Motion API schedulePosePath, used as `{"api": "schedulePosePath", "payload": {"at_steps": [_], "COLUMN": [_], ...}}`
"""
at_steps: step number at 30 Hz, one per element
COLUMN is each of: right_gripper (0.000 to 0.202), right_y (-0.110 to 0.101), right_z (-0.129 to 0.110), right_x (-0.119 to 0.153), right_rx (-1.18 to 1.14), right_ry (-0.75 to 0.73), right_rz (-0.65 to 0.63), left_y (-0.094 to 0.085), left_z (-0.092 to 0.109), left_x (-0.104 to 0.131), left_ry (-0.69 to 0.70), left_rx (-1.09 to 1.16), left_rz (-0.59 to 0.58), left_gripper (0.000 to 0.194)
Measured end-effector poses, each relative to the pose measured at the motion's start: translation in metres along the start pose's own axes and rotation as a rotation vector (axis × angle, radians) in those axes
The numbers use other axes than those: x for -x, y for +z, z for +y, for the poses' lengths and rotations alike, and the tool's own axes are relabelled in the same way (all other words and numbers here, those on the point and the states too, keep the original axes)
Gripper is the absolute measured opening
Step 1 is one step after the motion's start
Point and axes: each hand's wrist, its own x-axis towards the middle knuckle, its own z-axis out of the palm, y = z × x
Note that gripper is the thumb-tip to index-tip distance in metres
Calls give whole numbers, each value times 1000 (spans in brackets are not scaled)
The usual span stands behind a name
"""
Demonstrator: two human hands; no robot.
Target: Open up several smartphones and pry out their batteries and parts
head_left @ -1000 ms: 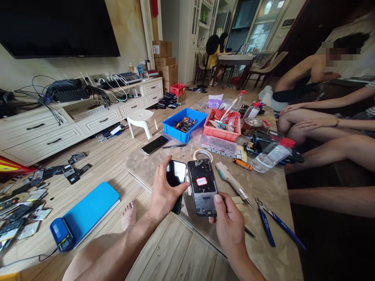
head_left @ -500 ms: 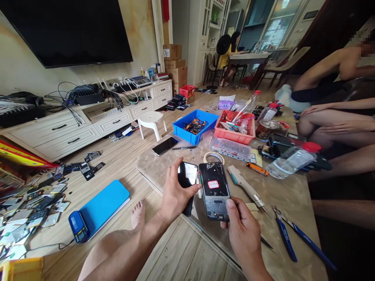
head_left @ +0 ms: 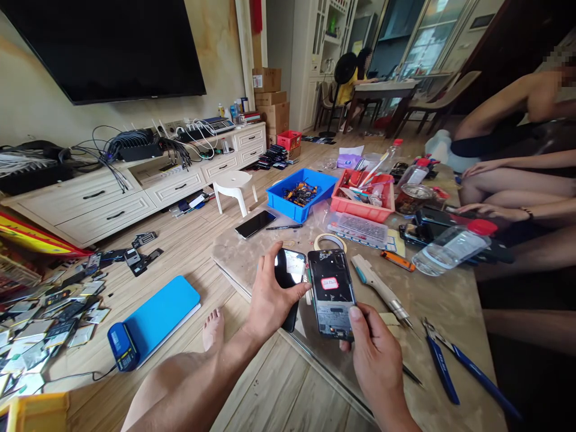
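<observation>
A black phone with a bare back and a red-bordered label [head_left: 332, 294] is gripped at its lower right corner by my right hand [head_left: 377, 354]. Beside it on the left, a second phone with a reflective dark face [head_left: 291, 270] is at my left hand [head_left: 272, 291]. The thumb and forefinger of that hand are spread across this phone's left and lower part; whether it is lifted off the table is unclear. Behind the labelled phone lies a roll of tape [head_left: 330, 242]. Another dark phone [head_left: 255, 224] lies flat near the table's left edge, next to a black pen [head_left: 284, 227].
On the table [head_left: 234, 258] are a blue bin [head_left: 294, 210], a red bin [head_left: 362, 210], a grey-white tool [head_left: 380, 291], blue-handled pliers [head_left: 443, 369], an orange cutter [head_left: 397, 261] and a bottle [head_left: 452, 249]. People sit at the right. A white stool [head_left: 234, 183] stands beyond the table.
My hands and both phones hold nearly the same pose. At the right, another person's hand has shifted on their leg, and a wristband now shows. The view has moved very slightly.
</observation>
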Motion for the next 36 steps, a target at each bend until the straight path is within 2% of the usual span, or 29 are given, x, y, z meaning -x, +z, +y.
{"api": "schedulePosePath", "payload": {"at_steps": [36], "right_gripper": [64], "right_y": [1], "right_z": [-2], "right_x": [0], "right_rx": [-7], "right_ry": [10], "right_rz": [10], "left_y": [0], "left_z": [1], "left_x": [-1], "left_ry": [-19], "left_rx": [12], "left_rz": [13], "left_gripper": [84]}}
